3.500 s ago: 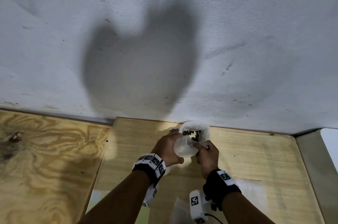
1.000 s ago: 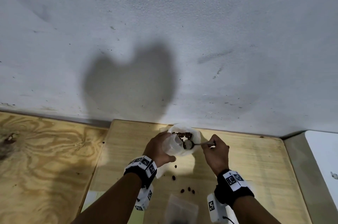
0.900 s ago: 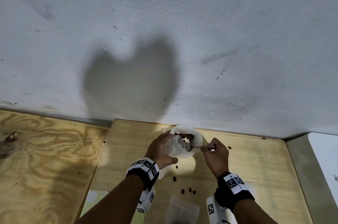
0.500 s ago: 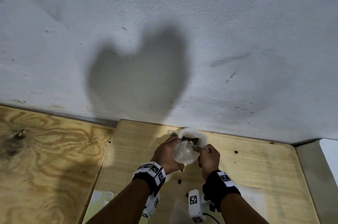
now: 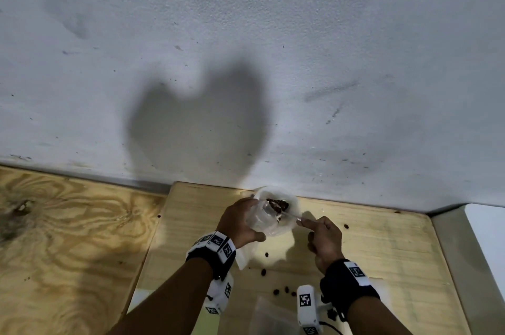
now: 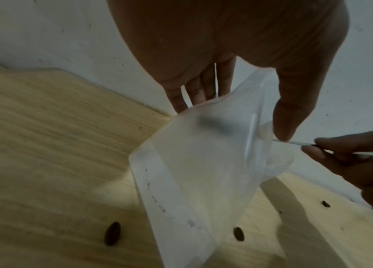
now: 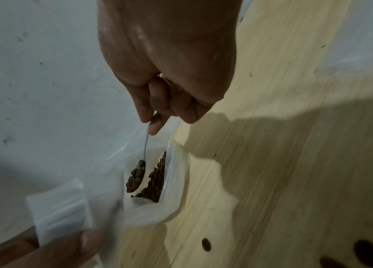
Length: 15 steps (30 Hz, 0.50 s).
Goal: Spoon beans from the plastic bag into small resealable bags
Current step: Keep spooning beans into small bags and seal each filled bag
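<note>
At the back of the wooden table, my left hand grips a small clear resealable bag, thumb on one side and fingers on the other, with its mouth held open. Right behind it, against the wall, stands the open plastic bag of brown beans. My right hand pinches the handle of a thin metal spoon. The spoon's bowl sits inside the plastic bag's mouth, heaped with beans. The small bag hangs left of that mouth.
Several loose beans lie scattered on the table in front of the bags, and one lies to the right. Another clear small bag lies near the front edge. A white wall closes the back. Rough plywood adjoins the left.
My right hand has drawn back to the right from the bags, and the spoon now reaches into the bean bag carrying beans. My left hand still holds the small bag in place.
</note>
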Available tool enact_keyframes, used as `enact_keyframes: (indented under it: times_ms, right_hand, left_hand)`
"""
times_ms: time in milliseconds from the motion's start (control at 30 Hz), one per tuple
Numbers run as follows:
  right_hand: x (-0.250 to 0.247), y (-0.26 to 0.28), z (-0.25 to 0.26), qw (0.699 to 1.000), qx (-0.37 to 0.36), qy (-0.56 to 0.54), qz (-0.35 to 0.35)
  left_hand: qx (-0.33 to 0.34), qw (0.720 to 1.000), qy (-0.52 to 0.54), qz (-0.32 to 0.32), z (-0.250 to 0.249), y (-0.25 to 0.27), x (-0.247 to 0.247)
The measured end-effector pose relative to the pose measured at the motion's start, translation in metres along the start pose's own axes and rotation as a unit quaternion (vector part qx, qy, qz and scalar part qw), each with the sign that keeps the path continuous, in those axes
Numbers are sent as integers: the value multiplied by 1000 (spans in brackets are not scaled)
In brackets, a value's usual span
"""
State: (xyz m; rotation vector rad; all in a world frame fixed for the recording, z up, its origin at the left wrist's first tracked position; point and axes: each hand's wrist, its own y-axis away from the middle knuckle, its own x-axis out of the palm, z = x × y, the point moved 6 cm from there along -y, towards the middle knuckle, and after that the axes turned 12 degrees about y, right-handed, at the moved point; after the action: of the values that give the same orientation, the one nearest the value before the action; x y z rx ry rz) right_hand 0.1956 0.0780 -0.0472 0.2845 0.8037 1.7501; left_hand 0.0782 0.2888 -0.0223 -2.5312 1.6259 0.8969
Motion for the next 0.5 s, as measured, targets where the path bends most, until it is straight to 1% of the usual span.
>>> enact_keyframes:
  times_ms: [200,300,400,500]
  right_hand:
    - [-31,11,20,999,-43,-15,-16]
    - [-42,17,34,997,-76,-22,-16]
    - [-45,24,45,993,-116,-17,-6]
    - [-36,32,54,987,-158,20,4]
  left_hand:
    - [-10,999,-33,19,-1,-4,-3]
    - [-15,999,-41,17,0,-4,-3]
    - [-27,999,-41,16,0,-4,-2]
    - [-37,999,-36,17,-1,-4,0]
